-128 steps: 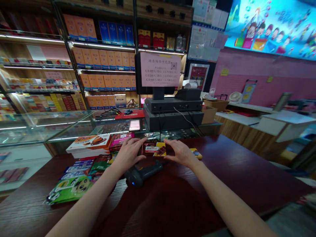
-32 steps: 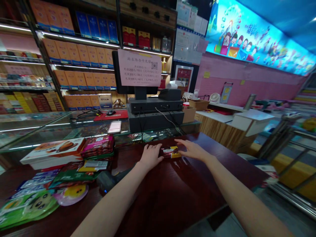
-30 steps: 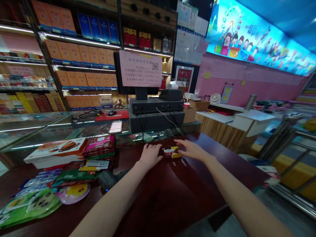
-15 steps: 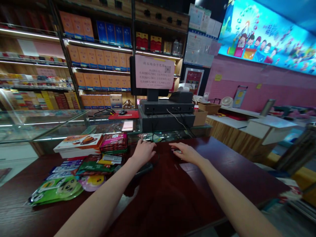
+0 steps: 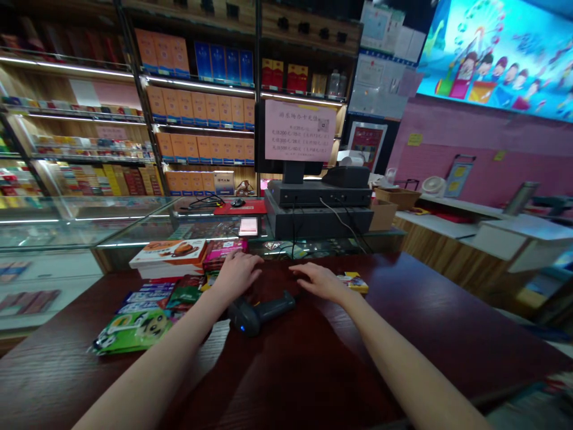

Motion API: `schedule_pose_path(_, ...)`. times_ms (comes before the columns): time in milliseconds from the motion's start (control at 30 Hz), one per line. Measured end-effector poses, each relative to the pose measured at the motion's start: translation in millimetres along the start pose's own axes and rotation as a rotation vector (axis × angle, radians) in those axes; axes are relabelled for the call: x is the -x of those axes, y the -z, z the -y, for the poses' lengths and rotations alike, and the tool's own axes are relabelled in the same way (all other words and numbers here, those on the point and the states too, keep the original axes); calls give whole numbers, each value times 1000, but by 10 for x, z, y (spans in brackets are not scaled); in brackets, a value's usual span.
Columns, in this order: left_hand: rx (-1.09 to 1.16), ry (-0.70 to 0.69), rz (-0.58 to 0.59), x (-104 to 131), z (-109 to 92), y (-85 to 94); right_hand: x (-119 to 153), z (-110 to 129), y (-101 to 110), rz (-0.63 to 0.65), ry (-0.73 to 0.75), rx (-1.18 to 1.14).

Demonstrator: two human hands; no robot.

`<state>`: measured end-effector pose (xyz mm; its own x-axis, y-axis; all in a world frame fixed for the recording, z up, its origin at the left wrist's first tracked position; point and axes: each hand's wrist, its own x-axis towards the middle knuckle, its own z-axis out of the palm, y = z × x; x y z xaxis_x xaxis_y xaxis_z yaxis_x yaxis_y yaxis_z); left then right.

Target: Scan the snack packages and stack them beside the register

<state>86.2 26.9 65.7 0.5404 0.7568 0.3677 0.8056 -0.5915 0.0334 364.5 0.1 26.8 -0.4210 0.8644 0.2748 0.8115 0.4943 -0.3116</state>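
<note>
My left hand [image 5: 239,275] is open, its fingers stretched forward over the right edge of a stack of pink packets [image 5: 224,252]; I cannot tell whether it touches them. My right hand [image 5: 319,280] reaches in from the right, fingers extended and apart, holding nothing. Just beyond its wrist lies a small yellow pack [image 5: 356,282]. Between my forearms a dark barcode scanner [image 5: 271,309] rests on the table, a blue light glowing on it. Left of my left forearm are a green panda packet [image 5: 132,331], blue-purple packets [image 5: 145,297] and a white-orange box [image 5: 168,258], partly overlapping.
The dark wooden table [image 5: 430,334] meets a glass display counter [image 5: 134,230]. A cash register [image 5: 317,218] with a screen bearing a pink notice [image 5: 299,131] stands behind. A strip of paper [image 5: 215,343] lies beside the scanner. Stocked shelves line the back.
The view has turned a little left. Both hands have shifted left across the table, the left towards the pink packets. The scanner and the small yellow pack now show more fully.
</note>
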Motion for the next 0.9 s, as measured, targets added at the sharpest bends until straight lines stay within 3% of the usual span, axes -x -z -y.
schedule_pose_path(400,1,79,-71,369,402,210,-395,487,-302,63,114,-50)
schedule_pose_path(633,-35,151,-44,523,646,171,-578,730,-430,94,145,-44)
schedule_pose_path(900,-118,260,5,646,829,118,-696,824,-567,124,157,-38)
